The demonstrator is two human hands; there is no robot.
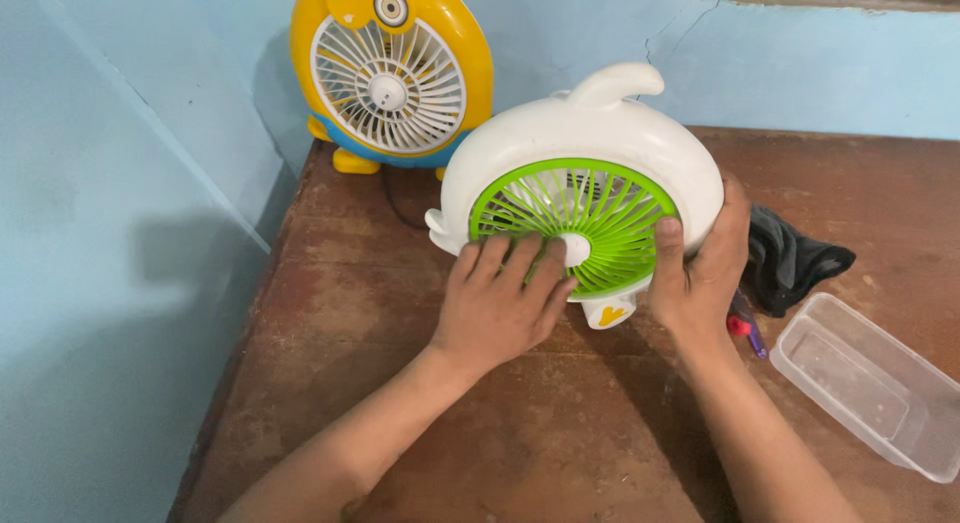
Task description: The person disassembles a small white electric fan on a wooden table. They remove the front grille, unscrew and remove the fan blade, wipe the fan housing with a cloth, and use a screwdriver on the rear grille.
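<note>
Fingers (520,258) of the left hand (497,308) are lying flat and slightly spread on the green grille (590,208) of the white fan (580,148), while the right hand (700,268) is gripping the fan's right rim, thumb on the grille edge. The fan is standing upright mid-table (480,443), directly ahead of both hands, face tilting toward the camera. Behind sits a yellow fan (392,73); a black cloth (790,258) and clear tub (870,383) are crowding the right, leaving open room left.

A worn brown wooden table (560,443) is carrying a white plastic fan with a green grille (590,153), a yellow round fan (392,73), a clear plastic tub (868,381) and a crumpled black cloth (792,258).
</note>
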